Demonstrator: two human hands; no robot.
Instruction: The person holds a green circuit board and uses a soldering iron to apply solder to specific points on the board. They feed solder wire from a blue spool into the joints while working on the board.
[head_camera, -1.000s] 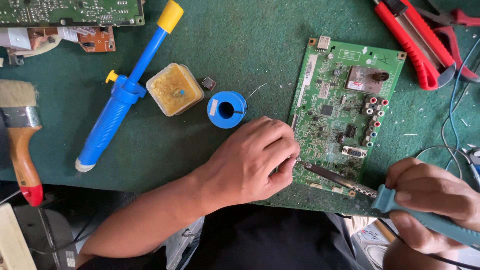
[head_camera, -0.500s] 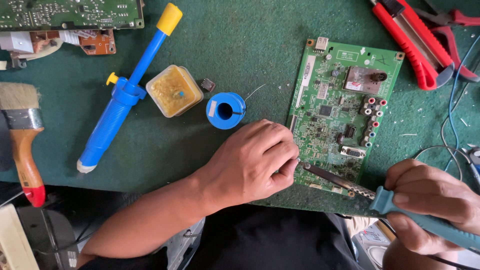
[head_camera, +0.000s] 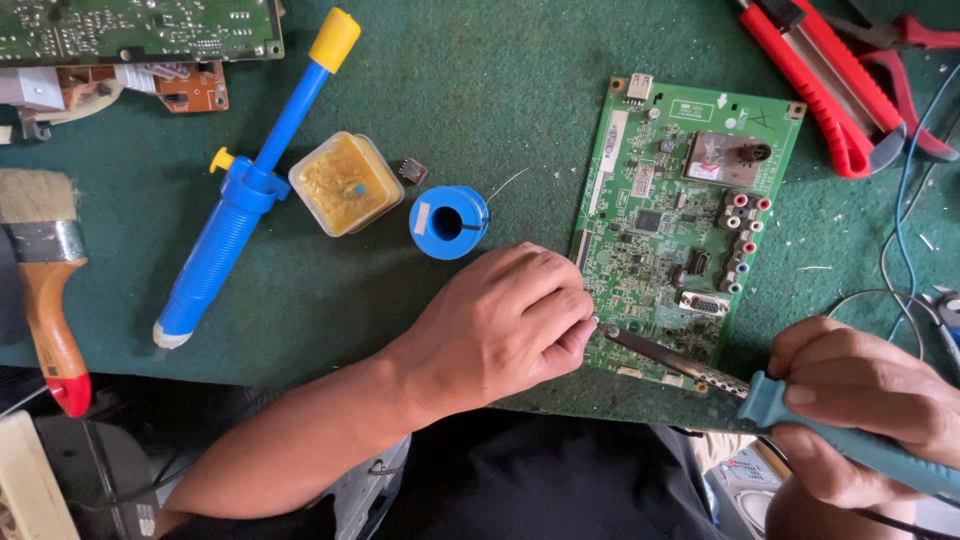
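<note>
The left hand (head_camera: 500, 320) is resting on the green mat (head_camera: 480, 90) with its fingers curled together at the lower left edge of the green circuit board (head_camera: 680, 230), pinching something too small to make out, most likely the end of the solder wire. The right hand (head_camera: 860, 400) is clamped around the teal handle of the soldering iron (head_camera: 700, 368), whose dark metal shaft is lying low across the bottom edge of the board with its tip meeting the left fingertips.

Compared with the two earlier views, very little is changing: both hands are keeping the same grip and the same places, the iron is staying at the same shallow angle, and the tip is holding on the same spot at the board's lower left corner. That steadiness suggests, as a judgement, that one joint is being heated rather than the tool travelling between points.

The board itself is lying flat on the mat, component side up, between the two hands. Well to the left, untouched, are lying the blue solder spool (head_camera: 448, 222), the yellow flux tub (head_camera: 346, 183), the blue desoldering pump (head_camera: 250, 190) and the paintbrush (head_camera: 45, 280); red-handled pliers (head_camera: 830, 90) are sitting at the upper right
</note>
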